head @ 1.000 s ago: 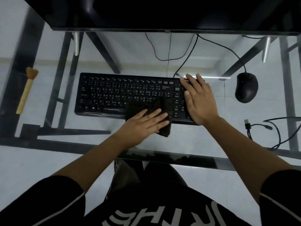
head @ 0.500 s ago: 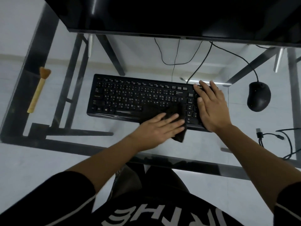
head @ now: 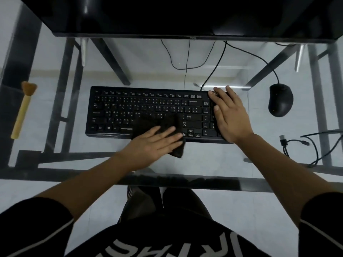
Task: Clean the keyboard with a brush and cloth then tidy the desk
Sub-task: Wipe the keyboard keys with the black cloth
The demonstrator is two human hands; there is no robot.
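A black keyboard [head: 141, 106] lies in the middle of the glass desk [head: 213, 160]. My left hand [head: 156, 140] presses flat on a dark cloth [head: 157, 122] that covers the lower middle keys and hangs over the keyboard's front edge. My right hand [head: 229, 115] lies flat on the keyboard's right end, over the number pad, holding it down. A brush [head: 23, 108] with a yellow wooden handle and brown bristles lies alone at the far left of the desk, bristles pointing away from me.
A black mouse [head: 281, 100] sits to the right of the keyboard, its cable running back under the monitor [head: 167, 15]. Loose black cables with a USB plug [head: 297, 145] lie at the right edge. Desk frame bars show through the glass.
My left hand stays flat on the cloth, which now sits slightly further left along the keyboard's lower keys. My right hand keeps its place on the number pad. The view has shifted.
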